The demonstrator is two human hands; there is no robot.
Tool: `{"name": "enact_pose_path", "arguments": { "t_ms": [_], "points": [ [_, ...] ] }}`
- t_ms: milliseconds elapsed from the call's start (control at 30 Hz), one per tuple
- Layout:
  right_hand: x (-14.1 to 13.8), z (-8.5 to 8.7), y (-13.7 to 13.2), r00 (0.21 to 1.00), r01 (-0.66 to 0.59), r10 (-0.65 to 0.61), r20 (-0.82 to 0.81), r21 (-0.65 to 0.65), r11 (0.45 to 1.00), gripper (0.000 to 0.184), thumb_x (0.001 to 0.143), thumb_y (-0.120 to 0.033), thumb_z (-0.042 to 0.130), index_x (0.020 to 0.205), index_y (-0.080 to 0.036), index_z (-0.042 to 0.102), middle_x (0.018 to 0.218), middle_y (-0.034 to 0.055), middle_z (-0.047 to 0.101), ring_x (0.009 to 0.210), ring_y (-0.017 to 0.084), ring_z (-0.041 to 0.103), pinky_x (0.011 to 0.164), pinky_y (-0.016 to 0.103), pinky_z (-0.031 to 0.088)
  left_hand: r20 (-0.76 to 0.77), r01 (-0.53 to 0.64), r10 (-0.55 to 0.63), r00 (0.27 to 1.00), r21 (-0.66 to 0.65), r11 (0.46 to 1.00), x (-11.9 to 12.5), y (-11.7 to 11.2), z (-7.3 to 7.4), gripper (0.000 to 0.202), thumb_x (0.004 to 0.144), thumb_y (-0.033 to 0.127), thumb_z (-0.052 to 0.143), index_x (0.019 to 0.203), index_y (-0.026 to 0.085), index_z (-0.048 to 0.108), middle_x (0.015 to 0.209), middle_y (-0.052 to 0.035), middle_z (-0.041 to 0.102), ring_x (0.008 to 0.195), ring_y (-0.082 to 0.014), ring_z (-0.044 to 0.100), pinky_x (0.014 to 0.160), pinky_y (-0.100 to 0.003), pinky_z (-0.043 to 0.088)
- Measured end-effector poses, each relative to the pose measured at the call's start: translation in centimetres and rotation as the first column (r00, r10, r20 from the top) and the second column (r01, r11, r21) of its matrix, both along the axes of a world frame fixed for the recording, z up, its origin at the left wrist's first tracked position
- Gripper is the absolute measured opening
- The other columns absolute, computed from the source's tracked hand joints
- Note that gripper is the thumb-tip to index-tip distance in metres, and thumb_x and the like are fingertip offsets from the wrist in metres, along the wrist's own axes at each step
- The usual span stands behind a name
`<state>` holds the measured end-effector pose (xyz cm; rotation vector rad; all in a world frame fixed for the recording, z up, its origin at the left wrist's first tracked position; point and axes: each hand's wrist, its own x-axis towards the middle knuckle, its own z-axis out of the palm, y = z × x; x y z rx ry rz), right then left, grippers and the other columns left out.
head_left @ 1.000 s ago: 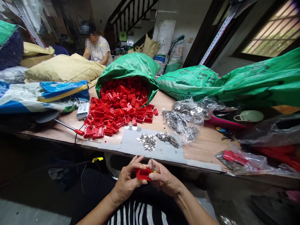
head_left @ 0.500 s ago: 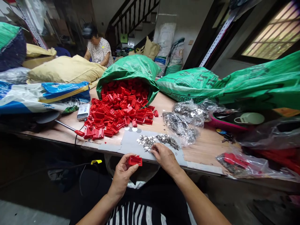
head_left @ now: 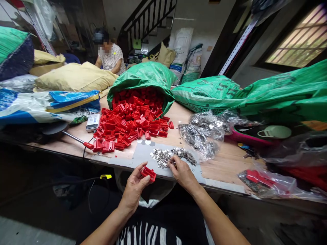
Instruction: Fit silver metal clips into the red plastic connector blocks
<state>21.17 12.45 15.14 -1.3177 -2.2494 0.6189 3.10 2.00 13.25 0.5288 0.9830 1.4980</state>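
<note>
the bare left forearm (head_left: 109,217) slants forward and inward, wrist nearly straight; the bare left hand (head_left: 133,188) is partly closed, thumb and index finger set in a pinch. the bare right forearm (head_left: 219,216) angles inward too, and the bare right hand (head_left: 184,173) sits slightly farther forward, knuckles up, fingers curled toward the thumb.

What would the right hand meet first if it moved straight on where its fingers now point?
The right hand would probably meet the left heap of silver pieces, perhaps touching it now; depth is unclear.
</note>
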Motion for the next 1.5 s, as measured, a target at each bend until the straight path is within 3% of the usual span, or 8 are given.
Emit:
{"name": "enact_pose_path", "arguments": {
  "t_ms": [333, 667, 800, 933, 1100, 1200, 1300, 1500],
  "points": [
    [-2.1, 2.1, -3.4, 0.919, -0.270, 0.247, -0.306, -0.032, 0.962, 0.007, 0.089, -0.020, 0.053, 0.086, -0.020, 0.059, 0.078, 0.0019, 0.061, 0.070, 0.015, 0.055, 0.066, 0.027, 0.044, 0.085, 0.031, -0.036, 0.996, 0.050, 0.998, 0.1, 0.6, 1.2, 0.044, 0.073, 0.025, 0.074, 0.115, 0.024, 0.063, 0.093, -0.0028, 0.070, 0.085, -0.0138, 0.063, 0.079, -0.024, 0.049],
    [-2.2, 2.3, -3.5, 0.848, -0.443, 0.428, -0.312, 0.025, 0.896, 0.013, 0.090, -0.016, 0.051, 0.084, -0.020, 0.062, 0.080, 0.0037, 0.060, 0.077, 0.015, 0.056, 0.071, 0.027, 0.046, 0.108, 0.069, -0.076, 0.991, 0.067, 0.995, -0.1, 0.8, 1.4, 0.045, 0.074, 0.021, 0.072, 0.118, 0.021, 0.064, 0.103, -0.0072, 0.071, 0.095, -0.0194, 0.063, 0.086, -0.031, 0.046],
    [-2.0, 1.8, -3.4, 0.871, -0.420, 0.357, -0.336, -0.134, 0.898, 0.006, 0.084, -0.016, 0.061, 0.088, -0.021, 0.061, 0.083, 0.0009, 0.060, 0.077, 0.014, 0.056, 0.069, 0.024, 0.044, 0.069, 0.108, -0.112, 0.991, 0.059, 0.992, -0.2, 0.7, 1.6, 0.041, 0.074, 0.021, 0.071, 0.115, 0.019, 0.065, 0.101, -0.0081, 0.071, 0.097, -0.0211, 0.063, 0.089, -0.032, 0.044],
    [-1.8, 1.0, -3.5, 0.878, -0.366, 0.214, -0.428, -0.314, 0.876, 0.020, 0.079, -0.022, 0.069, 0.093, -0.021, 0.055, 0.075, -0.0038, 0.056, 0.066, 0.011, 0.051, 0.060, 0.021, 0.042, 0.041, 0.142, -0.145, 0.989, 0.071, 0.987, -0.2, 0.6, 1.5, 0.040, 0.076, 0.022, 0.070, 0.115, 0.019, 0.063, 0.098, -0.0075, 0.071, 0.097, -0.0214, 0.063, 0.090, -0.033, 0.044],
    [-1.3, 0.6, -3.3, 0.910, -0.309, 0.226, -0.349, -0.204, 0.929, 0.022, 0.092, -0.029, 0.050, 0.113, -0.022, 0.054, 0.092, 0.0024, 0.057, 0.079, 0.014, 0.054, 0.074, 0.026, 0.046, -0.190, 0.151, -0.125, 0.974, 0.133, 0.980, -0.8, 1.0, 0.7, 0.036, 0.076, 0.021, 0.069, 0.110, 0.022, 0.058, 0.107, -0.0054, 0.067, 0.094, -0.0189, 0.063, 0.083, -0.030, 0.048],
    [-1.3, 0.3, -3.1, 0.932, -0.292, 0.263, -0.249, -0.087, 0.952, 0.028, 0.095, -0.025, 0.041, 0.119, -0.024, 0.056, 0.096, 0.0055, 0.056, 0.090, 0.017, 0.055, 0.083, 0.030, 0.045, -0.476, 0.140, -0.029, 0.879, 0.200, 0.970, -1.6, 1.6, 0.1, 0.032, 0.077, 0.017, 0.067, 0.106, 0.023, 0.056, 0.108, -0.0045, 0.066, 0.089, -0.0167, 0.064, 0.083, -0.030, 0.048],
    [-1.7, -0.2, -3.1, 0.951, -0.265, 0.252, -0.181, -0.054, 0.963, 0.028, 0.093, -0.021, 0.044, 0.119, -0.023, 0.056, 0.092, 0.0053, 0.059, 0.085, 0.017, 0.057, 0.078, 0.030, 0.047, -0.720, 0.135, 0.074, 0.690, 0.227, 0.964, -2.4, 2.2, -0.3, 0.031, 0.076, 0.013, 0.064, 0.105, 0.022, 0.057, 0.096, -0.0025, 0.067, 0.083, -0.0157, 0.063, 0.082, -0.029, 0.048],
    [-2.6, -0.7, -2.7, 0.969, -0.227, 0.223, -0.108, -0.025, 0.974, 0.015, 0.088, -0.016, 0.053, 0.099, -0.021, 0.062, 0.091, 0.0036, 0.066, 0.084, 0.017, 0.061, 0.077, 0.029, 0.047, -0.861, 0.215, 0.043, 0.506, 0.174, 0.961, -3.2, 3.5, -0.9, 0.036, 0.076, 0.011, 0.062, 0.110, 0.022, 0.061, 0.106, -0.0042, 0.070, 0.092, -0.0178, 0.065, 0.085, -0.030, 0.049]
  ]
}}
